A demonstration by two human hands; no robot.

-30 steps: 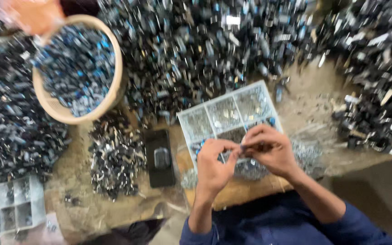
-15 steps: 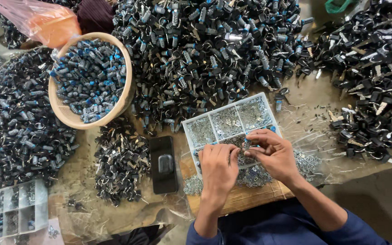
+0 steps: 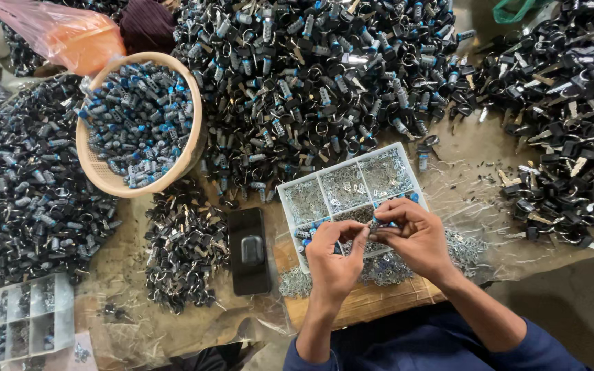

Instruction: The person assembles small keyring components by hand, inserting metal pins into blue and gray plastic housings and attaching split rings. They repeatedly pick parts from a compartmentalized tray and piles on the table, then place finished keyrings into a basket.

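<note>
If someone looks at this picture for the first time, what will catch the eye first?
Probably the huge heap of small black and blue parts spread across the top, and the round basket at upper left filled with the same parts. Next come the left hand and right hand, meeting on a tiny piece over the compartment tray at centre.

An orange-pink plastic bag [image 3: 70, 34], translucent and crumpled, lies at the upper left, just behind the round woven basket [image 3: 97, 172]. A green bag [image 3: 517, 9] shows partly at the top edge, right of centre. A dark phone [image 3: 249, 251], rectangular with its screen unlit, lies flat on the work surface just left of the clear compartment box [image 3: 290, 189]. No labels or signs can be made out.
</note>
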